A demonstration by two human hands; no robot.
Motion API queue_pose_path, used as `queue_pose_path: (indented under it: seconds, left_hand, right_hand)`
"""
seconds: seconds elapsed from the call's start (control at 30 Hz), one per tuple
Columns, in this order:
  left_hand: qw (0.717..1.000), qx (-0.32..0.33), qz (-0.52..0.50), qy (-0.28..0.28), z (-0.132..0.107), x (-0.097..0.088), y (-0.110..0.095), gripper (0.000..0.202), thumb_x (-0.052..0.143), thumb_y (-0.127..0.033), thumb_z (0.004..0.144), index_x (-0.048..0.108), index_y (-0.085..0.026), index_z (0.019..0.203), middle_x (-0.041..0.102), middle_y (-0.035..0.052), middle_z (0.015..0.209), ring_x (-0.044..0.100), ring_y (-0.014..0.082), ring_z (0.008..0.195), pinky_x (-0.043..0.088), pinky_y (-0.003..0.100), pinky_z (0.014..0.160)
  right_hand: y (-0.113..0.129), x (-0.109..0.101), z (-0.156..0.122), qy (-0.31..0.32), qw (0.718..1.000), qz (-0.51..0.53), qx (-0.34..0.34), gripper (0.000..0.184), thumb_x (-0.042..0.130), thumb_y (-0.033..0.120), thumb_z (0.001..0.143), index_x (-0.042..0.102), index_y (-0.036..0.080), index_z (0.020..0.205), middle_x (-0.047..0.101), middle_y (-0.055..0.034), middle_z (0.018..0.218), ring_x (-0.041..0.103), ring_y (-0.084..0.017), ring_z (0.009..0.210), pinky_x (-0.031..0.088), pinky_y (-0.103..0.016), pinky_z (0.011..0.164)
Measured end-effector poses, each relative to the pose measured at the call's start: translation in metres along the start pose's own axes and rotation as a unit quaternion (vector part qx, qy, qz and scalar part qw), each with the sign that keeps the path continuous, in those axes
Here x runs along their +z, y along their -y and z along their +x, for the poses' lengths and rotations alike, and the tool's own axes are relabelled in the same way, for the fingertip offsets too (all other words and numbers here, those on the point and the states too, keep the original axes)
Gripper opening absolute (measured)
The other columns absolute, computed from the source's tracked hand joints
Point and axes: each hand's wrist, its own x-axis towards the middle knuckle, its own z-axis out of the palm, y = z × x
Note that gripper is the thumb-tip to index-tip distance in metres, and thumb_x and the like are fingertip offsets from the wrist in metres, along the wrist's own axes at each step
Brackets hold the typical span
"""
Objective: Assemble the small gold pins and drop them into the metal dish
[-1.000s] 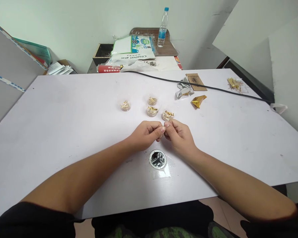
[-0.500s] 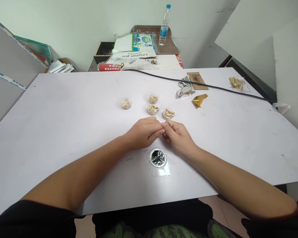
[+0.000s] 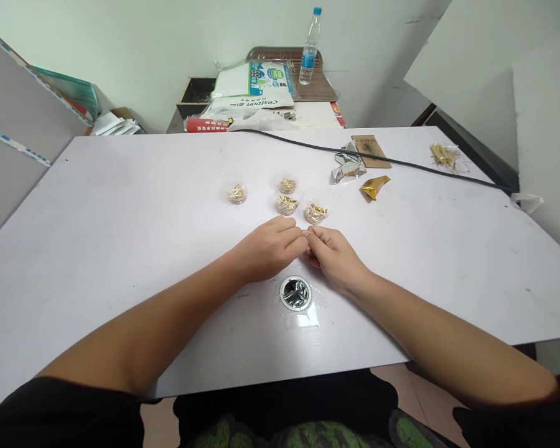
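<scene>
My left hand [image 3: 275, 247] and my right hand [image 3: 332, 255] meet at the fingertips above the middle of the white table [image 3: 121, 230]. Both are closed in a pinch, and whatever lies between the fingers is hidden or too small to make out. Just beyond them sit a clear bundle of gold twist ties [image 3: 316, 214], a second similar bundle [image 3: 287, 205] and a third [image 3: 287, 185]; another such gold bundle [image 3: 237, 194] lies apart to the left. Nearer my body, below the hands, is a round dark disc with a silver rim [image 3: 295, 293], under clear film.
A black cable [image 3: 308, 147] runs across the back right. Around it lie silver foil [image 3: 348, 172], gold foil [image 3: 376, 187], a brown card [image 3: 371, 151] and a loose gold heap [image 3: 444, 155]. Behind the table stands a water bottle [image 3: 308, 53] beside printed packaging [image 3: 254, 84].
My left fingers have curled in more, and the left thumb no longer shows on top. The fingertips stay together in nearly the same place; the bundles have not moved.
</scene>
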Motion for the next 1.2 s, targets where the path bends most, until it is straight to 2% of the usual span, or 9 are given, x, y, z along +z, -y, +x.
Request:
queue_pose_path:
  seconds: [0.23, 0.33, 0.47, 0.63, 0.77, 0.93, 1.03, 1.2]
  left_hand:
    - [0.998, 0.008, 0.053, -0.020, -0.005, 0.005, 0.002, 0.029, 0.039, -0.010, 0.094, 0.041, -0.019, 0.066, 0.048, 0.0034, 0.062, 0.035, 0.0169, 0.063, 0.033, 0.031, 0.060]
    - [0.999, -0.030, 0.018, -0.022, -0.007, 0.009, 0.003, 0.024, 0.039, -0.015, 0.095, 0.048, -0.019, 0.073, 0.053, 0.0049, 0.067, 0.039, 0.0179, 0.066, 0.038, 0.031, 0.065]
    - [0.996, -0.084, -0.019, -0.012, -0.006, 0.011, 0.002, 0.027, 0.036, -0.021, 0.098, 0.049, -0.018, 0.075, 0.054, 0.0053, 0.071, 0.043, 0.0177, 0.069, 0.041, 0.031, 0.069]
    - [0.982, -0.140, -0.125, -0.027, -0.007, 0.012, 0.002, 0.027, 0.035, -0.024, 0.100, 0.049, -0.018, 0.078, 0.055, 0.0044, 0.074, 0.047, 0.0173, 0.074, 0.042, 0.031, 0.075]
    - [0.957, -0.221, -0.181, -0.043, -0.007, 0.010, 0.001, 0.027, 0.035, -0.028, 0.100, 0.047, -0.018, 0.078, 0.053, 0.0031, 0.074, 0.048, 0.0157, 0.073, 0.042, 0.029, 0.072]
    - [0.893, -0.335, -0.298, -0.048, -0.006, 0.006, -0.002, 0.026, 0.044, -0.035, 0.098, 0.051, -0.017, 0.080, 0.056, 0.0005, 0.073, 0.048, 0.0119, 0.066, 0.039, 0.025, 0.065]
    - [0.863, -0.362, -0.348, -0.058, -0.007, 0.006, 0.000, 0.025, 0.051, -0.038, 0.094, 0.052, -0.017, 0.082, 0.057, 0.0004, 0.074, 0.049, 0.0115, 0.067, 0.040, 0.024, 0.065]
    - [0.843, -0.379, -0.372, -0.078, -0.008, 0.007, 0.004, 0.027, 0.053, -0.041, 0.093, 0.052, -0.016, 0.082, 0.053, -0.0002, 0.075, 0.048, 0.0112, 0.068, 0.041, 0.024, 0.066]
  right_hand:
    - [0.001, -0.001, 0.002, 0.034, 0.999, 0.033, 0.002, 0.050, 0.061, 0.060, 0.085, 0.040, 0.019, 0.064, 0.042, 0.0057, 0.049, 0.036, -0.008, 0.045, 0.025, -0.024, 0.045]
    - [0.003, -0.001, 0.002, 0.035, 0.998, 0.043, -0.007, 0.050, 0.059, 0.063, 0.085, 0.044, 0.019, 0.066, 0.046, 0.0048, 0.049, 0.042, -0.009, 0.046, 0.029, -0.024, 0.047]
    - [0.003, 0.000, 0.003, 0.022, 0.999, 0.042, -0.018, 0.051, 0.059, 0.065, 0.084, 0.045, 0.019, 0.068, 0.047, 0.0047, 0.049, 0.044, -0.009, 0.046, 0.032, -0.024, 0.047]
    - [0.003, 0.000, 0.005, -0.001, 0.998, 0.063, -0.027, 0.051, 0.064, 0.063, 0.081, 0.045, 0.018, 0.067, 0.046, 0.0052, 0.053, 0.047, -0.009, 0.047, 0.036, -0.023, 0.045]
    - [0.006, -0.002, 0.006, -0.011, 0.995, 0.091, -0.035, 0.047, 0.069, 0.060, 0.078, 0.049, 0.018, 0.072, 0.051, 0.0046, 0.060, 0.051, -0.008, 0.049, 0.041, -0.021, 0.043]
    - [0.009, -0.003, 0.006, -0.020, 0.991, 0.110, -0.068, 0.042, 0.076, 0.052, 0.075, 0.053, 0.017, 0.078, 0.062, 0.0013, 0.065, 0.062, -0.011, 0.057, 0.048, -0.021, 0.044]
    - [0.008, -0.003, 0.007, -0.016, 0.990, 0.119, -0.068, 0.041, 0.078, 0.050, 0.074, 0.055, 0.017, 0.079, 0.067, -0.0015, 0.068, 0.068, -0.015, 0.064, 0.057, -0.026, 0.053]
    - [0.005, -0.002, 0.008, -0.017, 0.988, 0.142, -0.057, 0.042, 0.081, 0.050, 0.070, 0.057, 0.017, 0.081, 0.072, -0.0043, 0.072, 0.071, -0.017, 0.065, 0.063, -0.032, 0.063]
